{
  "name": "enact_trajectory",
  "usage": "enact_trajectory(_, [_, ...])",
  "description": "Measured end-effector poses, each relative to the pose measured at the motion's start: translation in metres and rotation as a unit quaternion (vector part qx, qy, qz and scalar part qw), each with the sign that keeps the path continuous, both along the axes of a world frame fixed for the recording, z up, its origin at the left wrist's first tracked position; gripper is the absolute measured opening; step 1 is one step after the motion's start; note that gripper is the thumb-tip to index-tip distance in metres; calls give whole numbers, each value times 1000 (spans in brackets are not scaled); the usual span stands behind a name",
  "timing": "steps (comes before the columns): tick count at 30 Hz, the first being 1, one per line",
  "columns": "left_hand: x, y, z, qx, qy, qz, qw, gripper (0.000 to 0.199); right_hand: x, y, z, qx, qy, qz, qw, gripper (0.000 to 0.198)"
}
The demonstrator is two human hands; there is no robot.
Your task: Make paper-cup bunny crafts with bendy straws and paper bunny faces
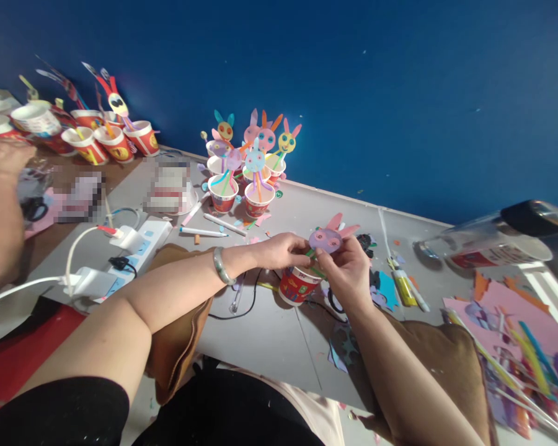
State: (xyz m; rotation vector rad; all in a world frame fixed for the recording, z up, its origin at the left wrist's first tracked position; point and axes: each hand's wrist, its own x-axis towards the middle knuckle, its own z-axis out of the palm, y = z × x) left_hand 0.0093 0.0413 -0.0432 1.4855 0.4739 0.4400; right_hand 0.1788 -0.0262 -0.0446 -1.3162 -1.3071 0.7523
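Note:
A purple paper rabbit head (325,241) with pink ears and round eyes is held above a red patterned paper cup (298,287). My right hand (352,269) is closed on the rabbit head, with its thumb at the lower edge. Fingers of my left hand (286,249) pinch near the green stem (312,254) below the head, over the cup's rim. Part of the rim is hidden by my hands. A bracelet (222,266) circles my left wrist.
Finished rabbit cups (259,201) stand by the blue wall. White markers (203,232) and paper scraps lie nearby. Left are a power strip (146,244) and another person's arm (0,198). A glue tube (403,288), a clear tumbler (486,244) and pink paper (525,310) lie right.

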Motion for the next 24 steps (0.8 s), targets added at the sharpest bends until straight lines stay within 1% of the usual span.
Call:
enact_trajectory(6, [0,0,0,5,-3,0,1000,9,0,1,0,8,-12,-5,1000,21])
enact_trajectory(11, [-1,0,2,20,4,2,1000,11,1,-1,1,8,-3,19,1000,25])
enact_trajectory(16, [0,0,3,6,2,2,1000,6,1,-1,0,1,-6,3,1000,21])
enact_trajectory(24, [-1,-1,6,13,5,-1,1000,5,1,1,0,8,-11,1,1000,23])
